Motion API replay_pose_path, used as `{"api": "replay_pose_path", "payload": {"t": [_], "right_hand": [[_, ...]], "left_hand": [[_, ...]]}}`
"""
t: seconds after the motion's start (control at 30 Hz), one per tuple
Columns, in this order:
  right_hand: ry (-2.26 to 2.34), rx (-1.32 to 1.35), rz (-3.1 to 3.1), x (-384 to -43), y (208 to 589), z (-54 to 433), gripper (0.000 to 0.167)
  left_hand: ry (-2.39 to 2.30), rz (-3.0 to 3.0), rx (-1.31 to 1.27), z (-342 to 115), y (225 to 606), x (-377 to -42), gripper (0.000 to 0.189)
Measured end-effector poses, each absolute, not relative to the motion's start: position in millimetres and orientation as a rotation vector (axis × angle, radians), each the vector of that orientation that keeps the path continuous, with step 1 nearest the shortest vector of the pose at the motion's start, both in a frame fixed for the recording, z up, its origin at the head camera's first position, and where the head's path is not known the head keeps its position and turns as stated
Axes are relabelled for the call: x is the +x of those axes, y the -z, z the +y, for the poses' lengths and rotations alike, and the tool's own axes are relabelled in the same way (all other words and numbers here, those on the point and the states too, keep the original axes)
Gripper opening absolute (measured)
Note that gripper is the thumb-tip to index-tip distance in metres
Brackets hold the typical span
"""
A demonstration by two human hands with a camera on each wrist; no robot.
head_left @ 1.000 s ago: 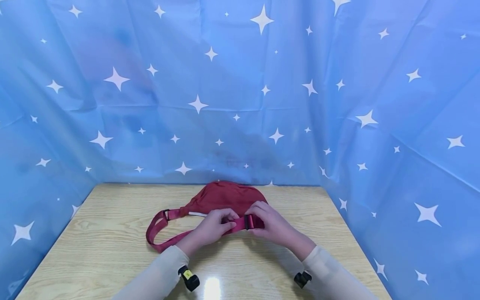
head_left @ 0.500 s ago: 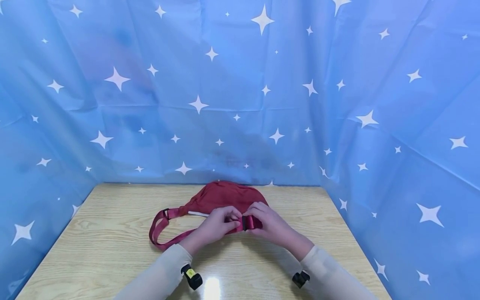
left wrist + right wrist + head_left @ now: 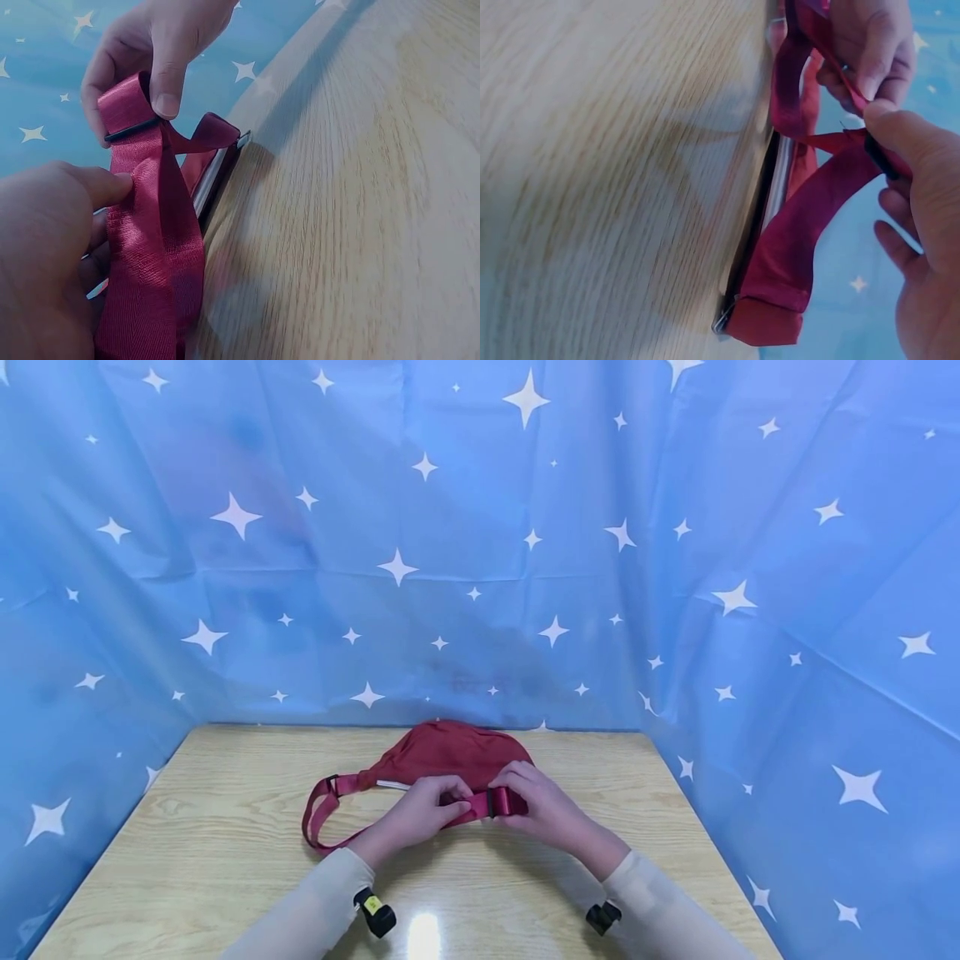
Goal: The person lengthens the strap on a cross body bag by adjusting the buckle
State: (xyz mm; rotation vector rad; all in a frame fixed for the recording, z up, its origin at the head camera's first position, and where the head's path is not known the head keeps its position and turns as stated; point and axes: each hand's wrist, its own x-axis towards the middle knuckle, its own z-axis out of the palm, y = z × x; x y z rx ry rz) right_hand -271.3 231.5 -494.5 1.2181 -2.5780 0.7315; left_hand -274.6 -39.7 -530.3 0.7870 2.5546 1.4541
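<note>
A dark red waist bag [image 3: 453,752] lies near the back of the table, its strap [image 3: 322,827] looping out to the left. In front of the bag, my left hand [image 3: 416,814] pinches the strap between thumb and fingers. Just right of it, my right hand [image 3: 547,810] holds the folded strap at a black slider buckle [image 3: 491,802]. The left wrist view shows the webbing [image 3: 139,247] running through the slider [image 3: 133,130] as a doubled band. In the right wrist view, my right thumb [image 3: 907,135] presses by the slider, its fingers partly hidden.
The bag rests on a light wooden table [image 3: 225,827]. A blue curtain with white stars [image 3: 465,568] hangs behind and along both sides. A second black buckle [image 3: 332,785] sits on the strap's left part. A pale zip [image 3: 780,176] runs along the bag's edge.
My left hand moved right up to the slider, then slid back left, so more strap shows between the hands. The right hand stays nearly still at the slider. The strap loop shifted slightly right.
</note>
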Motion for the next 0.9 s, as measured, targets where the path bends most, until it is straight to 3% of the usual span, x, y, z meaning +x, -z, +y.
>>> {"api": "replay_pose_path", "payload": {"t": [0.9], "right_hand": [[-0.774, 1.292, -2.482, -272.6, 499.1, 226.1, 0.049]], "left_hand": [[-1.525, 2.476, 0.827, -25.3, 529.4, -279.3, 0.004]]}}
